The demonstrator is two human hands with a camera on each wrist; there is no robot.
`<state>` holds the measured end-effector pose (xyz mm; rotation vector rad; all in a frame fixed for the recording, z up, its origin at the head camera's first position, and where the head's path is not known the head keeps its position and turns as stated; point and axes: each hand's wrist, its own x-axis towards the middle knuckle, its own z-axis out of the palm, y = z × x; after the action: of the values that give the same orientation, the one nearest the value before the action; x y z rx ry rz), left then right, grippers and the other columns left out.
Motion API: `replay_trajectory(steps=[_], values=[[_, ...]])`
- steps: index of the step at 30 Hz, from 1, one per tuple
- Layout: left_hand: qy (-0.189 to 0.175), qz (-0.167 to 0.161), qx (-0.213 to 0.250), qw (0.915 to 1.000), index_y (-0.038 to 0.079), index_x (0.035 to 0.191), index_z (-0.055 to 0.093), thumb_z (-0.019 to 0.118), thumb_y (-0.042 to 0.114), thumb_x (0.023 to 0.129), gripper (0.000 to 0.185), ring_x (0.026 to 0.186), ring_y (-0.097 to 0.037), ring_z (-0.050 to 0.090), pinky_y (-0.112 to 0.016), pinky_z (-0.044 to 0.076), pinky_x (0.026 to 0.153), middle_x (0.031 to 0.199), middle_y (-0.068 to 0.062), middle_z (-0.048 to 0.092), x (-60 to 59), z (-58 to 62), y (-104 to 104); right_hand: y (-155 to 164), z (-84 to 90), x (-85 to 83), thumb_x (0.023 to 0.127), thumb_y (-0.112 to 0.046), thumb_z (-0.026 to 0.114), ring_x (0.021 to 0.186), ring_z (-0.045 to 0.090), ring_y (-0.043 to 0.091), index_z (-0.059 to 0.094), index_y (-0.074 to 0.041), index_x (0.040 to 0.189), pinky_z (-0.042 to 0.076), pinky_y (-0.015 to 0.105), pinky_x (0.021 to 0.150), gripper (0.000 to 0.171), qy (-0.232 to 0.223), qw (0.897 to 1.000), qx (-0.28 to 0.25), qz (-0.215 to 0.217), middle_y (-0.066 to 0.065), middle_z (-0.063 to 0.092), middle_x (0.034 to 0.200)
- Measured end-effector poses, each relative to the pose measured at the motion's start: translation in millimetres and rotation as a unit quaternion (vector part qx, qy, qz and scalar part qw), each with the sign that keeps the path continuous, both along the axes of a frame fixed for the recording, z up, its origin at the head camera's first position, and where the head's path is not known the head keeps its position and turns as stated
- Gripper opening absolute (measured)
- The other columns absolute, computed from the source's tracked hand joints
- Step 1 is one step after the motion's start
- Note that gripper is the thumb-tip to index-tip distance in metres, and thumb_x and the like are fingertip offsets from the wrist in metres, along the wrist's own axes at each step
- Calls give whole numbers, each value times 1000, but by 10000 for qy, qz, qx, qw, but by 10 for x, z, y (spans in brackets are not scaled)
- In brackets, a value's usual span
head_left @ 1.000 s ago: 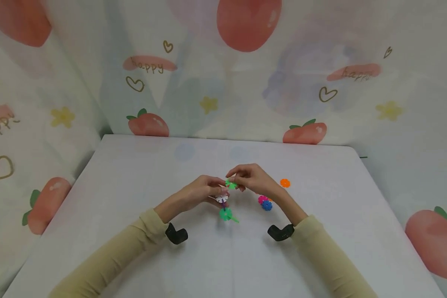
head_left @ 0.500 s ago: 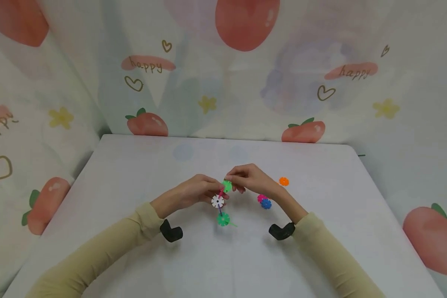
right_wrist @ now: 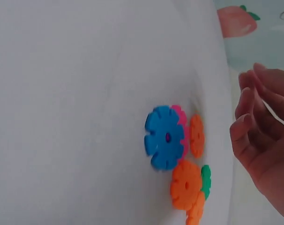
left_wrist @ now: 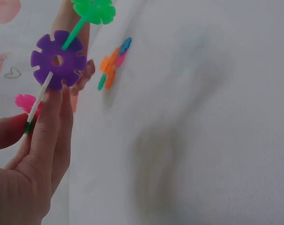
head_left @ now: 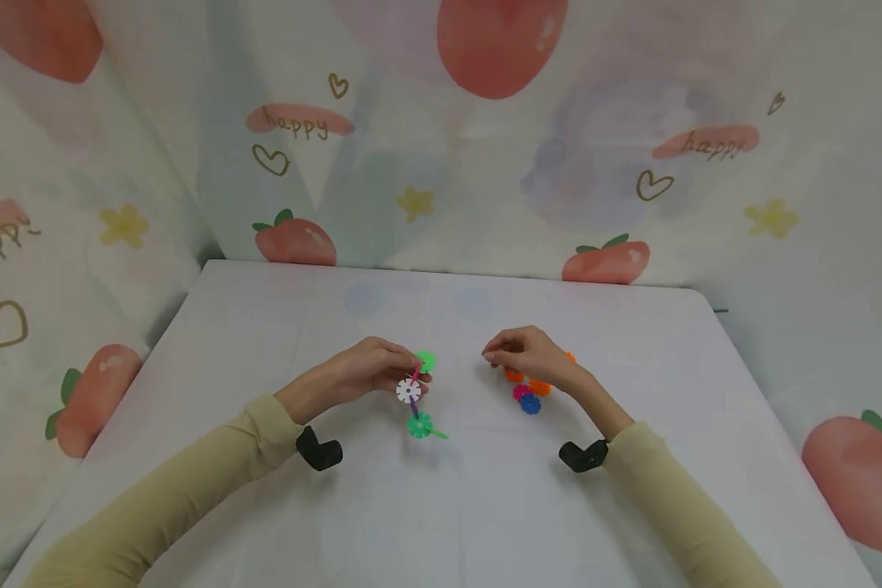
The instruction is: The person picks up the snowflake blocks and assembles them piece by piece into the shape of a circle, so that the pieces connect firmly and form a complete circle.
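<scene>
Near the middle of the head view, the L hand (head_left: 371,369) holds a chain (head_left: 415,407) of flower discs, w/ the chain hanging down on its right side. Going down the pic, I see a bright green disc (head_left: 426,362), then a pink disc (head_left: 415,376), white disc (head_left: 408,390), purple disc (left_wrist: 62,61), another green disc (head_left: 419,425) and a light green disc (head_left: 440,434) seen edge-on. The L thumb and a finger are closed in a pinch on the top end, but I can't tell exactly which disc they squeeze.

What's new: a sec ago both hands were on the bright green disc. Now the R hand (head_left: 532,353) is off to the right, w/ a gap btwn the hands, and that disc is w/ the L hand. So it's prob. stuck on, and the chain looks one disc longer.

R fingers are loosely bent, w/ the thumb tip close to the pointer tip. I see nothing in them.

Just under the R hand, right of center, loose discs sit on the table (head_left: 382,523): a blue disc (head_left: 531,404) partly over a pink one, some orange discs (head_left: 540,388), and a loose green disc (right_wrist: 206,182), peeking out in the R wrist view.
</scene>
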<state>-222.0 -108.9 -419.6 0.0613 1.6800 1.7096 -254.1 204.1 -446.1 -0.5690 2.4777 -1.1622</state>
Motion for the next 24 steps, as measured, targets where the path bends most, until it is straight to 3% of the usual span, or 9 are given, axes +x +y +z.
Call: replay_trajectory(steps=[6,15,19,24], values=[[6,-17,48,10000,-13,127,63,57,9,104,32,90,-18,78,-34,60,91,114,-19,75,-52,-48,32,173,-58,-26,97,-16,71,92,62,22,74,-6,111,54,27,76,18,508,9937,985,-141,7,71,102],[-29,126,100,9999,-10,126,63,58,12,105,31,93,-21,78,-32,60,91,118,-20,74,-108,-79,86,227,-88,-36,90,-18,80,93,60,23,69,-1,110,57,35,82,29,313,9864,1611,-2,10,68,103],[-50,229,126,9996,-8,125,65,61,14,104,31,94,-22,78,-30,60,90,118,-19,75,-139,-114,148,245,-104,-45,89,-16,82,90,60,23,66,0,107,59,33,80,29,225,9857,1669,-35,10,67,99],[-47,362,142,9992,-8,124,67,64,14,102,31,93,-19,77,-26,61,85,115,-17,76,-120,-192,206,252,-141,-23,92,-9,76,88,61,22,67,-3,104,57,30,78,17,422,9902,1325,-95,8,68,94]])
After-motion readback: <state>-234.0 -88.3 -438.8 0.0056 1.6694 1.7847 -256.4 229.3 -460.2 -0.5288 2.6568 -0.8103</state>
